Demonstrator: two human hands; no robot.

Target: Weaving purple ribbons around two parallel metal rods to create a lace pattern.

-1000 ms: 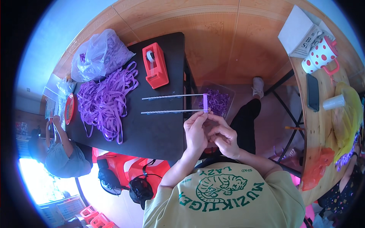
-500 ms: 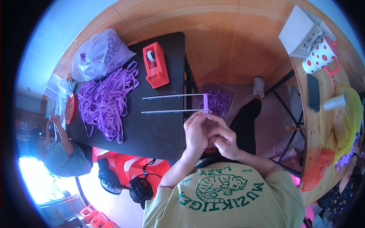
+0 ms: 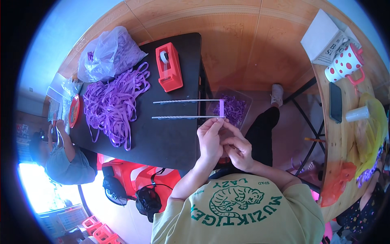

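Observation:
Two thin metal rods (image 3: 183,117) lie parallel on the black table, their ends reaching past its right edge. A purple ribbon (image 3: 221,108) spans the gap between those ends. Just below the nearer rod, my left hand (image 3: 209,138) pinches the near end of the ribbon with thumb and fingertips. My right hand (image 3: 239,151) is closed beside it, its index finger reaching up to the same spot. Whatever its other fingers hold is hidden or too small to make out. Under the rod ends stands a clear bin of purple ribbon pieces (image 3: 233,107).
On the black table (image 3: 162,140) are a red tape dispenser (image 3: 169,67), a heap of purple ribbon (image 3: 111,105) and a filled plastic bag (image 3: 109,55). A wooden table (image 3: 337,150) at right carries a dotted mug (image 3: 345,65) and a phone (image 3: 335,102). Another person (image 3: 69,162) sits at left.
The view has shifted slightly. The ribbon tail that showed below the nearer rod is now mostly covered by my fingertips. Both hands stay at nearly the same place.

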